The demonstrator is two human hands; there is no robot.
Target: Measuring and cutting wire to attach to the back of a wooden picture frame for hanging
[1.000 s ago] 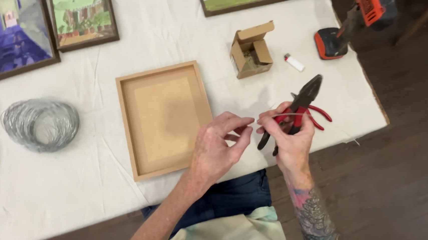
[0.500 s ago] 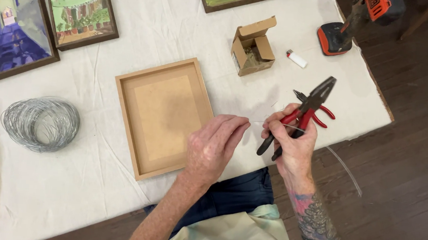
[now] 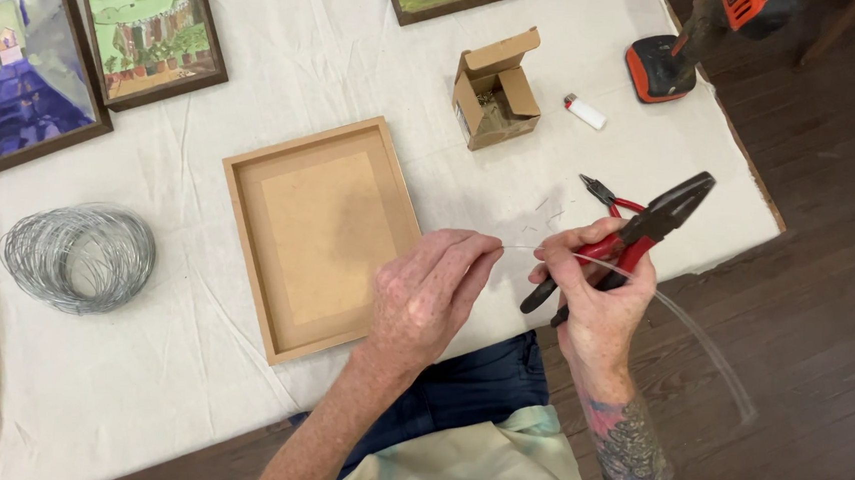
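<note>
- At the near edge of the table (image 3: 136,390), over the white cloth: both hands are raised just right of the wooden frame (image 3: 320,234), which lies back-side up.
- Wire (image 3: 519,247): a thin, pale strand spans the short gap between the two hands. Its long axis runs roughly left-right there; past the right hand it trails on in a blurred arc toward the floor at lower right.
- Left hand (image 3: 429,295): fingers curled, tips pinching the wire's left end. Palm down, forearm coming up from lower left. It sits nearer the frame.
- Right hand (image 3: 599,297): closed around the red handles of the pliers (image 3: 649,230), with thumb and forefinger also on the wire. Plier nose points up and right, away from the wire span; jaws look closed, gripping nothing.
- Key relation: the free span lies between the fingertips of both hands, with the plier jaws above and to the right of it, well off the wire axis.
- Second, smaller red-handled tool (image 3: 606,194) on the cloth just behind the pliers.
- Further off: wire coil (image 3: 77,256) at far left, open cardboard box (image 3: 496,89), white lighter (image 3: 585,111), framed pictures (image 3: 151,28) along the far edge.
</note>
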